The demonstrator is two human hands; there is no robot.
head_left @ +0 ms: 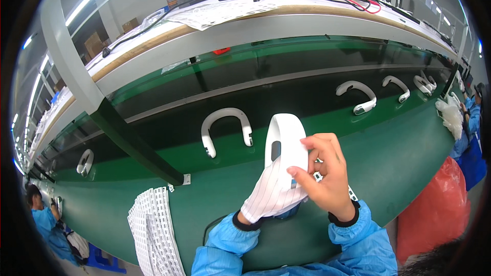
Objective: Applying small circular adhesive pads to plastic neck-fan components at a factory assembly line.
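A white U-shaped neckband device (292, 140) with a dark oval patch on its inner side is held upright in front of me. My left hand (268, 191), in a white striped glove, is closed around its lower part. My bare right hand (327, 179) is curled at the device's right side, thumb and forefinger on its white shell. The other fingers bend inward, and small light pieces show partly behind them. Below my left hand sits a dark blue object (287, 211), mostly hidden. A similar white neckband (225, 114) lies just beyond, on the green surface.
White die-cut label sheets (153, 230) lie to the left on the green tabletop (394, 168). More neckbands (364, 94) lie far right and one (85, 162) far left. A dark post (138, 140) rises at left, under a raised shelf (230, 25). A red bag (434, 209) stands right.
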